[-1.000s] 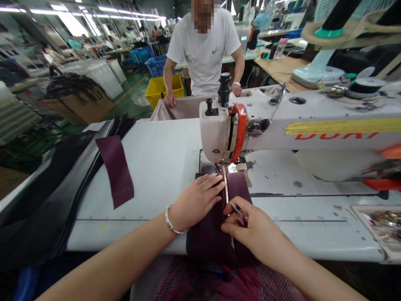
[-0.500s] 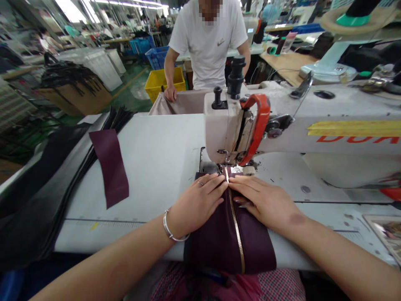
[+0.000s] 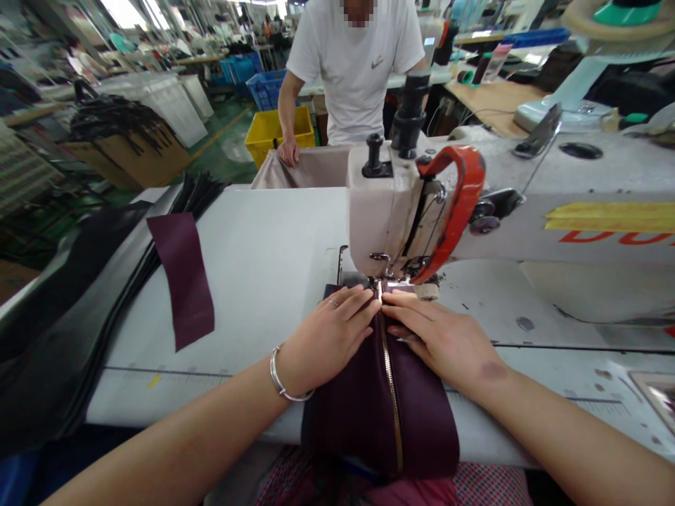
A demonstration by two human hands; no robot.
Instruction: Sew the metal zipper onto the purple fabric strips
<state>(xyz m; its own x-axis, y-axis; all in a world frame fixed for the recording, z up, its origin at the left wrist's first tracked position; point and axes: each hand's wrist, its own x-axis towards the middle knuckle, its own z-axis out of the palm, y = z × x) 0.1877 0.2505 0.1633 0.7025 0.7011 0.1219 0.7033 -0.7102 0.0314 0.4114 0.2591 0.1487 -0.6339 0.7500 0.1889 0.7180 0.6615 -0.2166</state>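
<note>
A dark purple leather-like piece (image 3: 348, 414) with a gold-toothed zipper (image 3: 391, 393) down its middle lies across the near edge of the sewing machine table. Its far end is under the presser foot area of the sewing machine (image 3: 377, 218). My left hand (image 3: 330, 334) rests flat on the piece just left of the zipper, fingers stretched toward the needle. On the zipper's other side, my right hand (image 3: 440, 337) presses down with outstretched fingers, its thumb partly tucked beneath. Fingertips of both hands nearly meet at the zipper, close to the needle. The needle tip itself is hard to make out.
A loose purple strip (image 3: 184, 281) lies at the left, partly over a stack of black pieces (image 3: 121, 295). The machine's orange-red guard (image 3: 464, 204) juts out near my right hand. Across the table stands a person (image 3: 353, 70), one hand on beige cloth (image 3: 321, 167).
The view has shifted slightly, so the machine appears further right. The zippered piece hangs a little lower at the near edge. Both hands keep nearly the same place on it.
</note>
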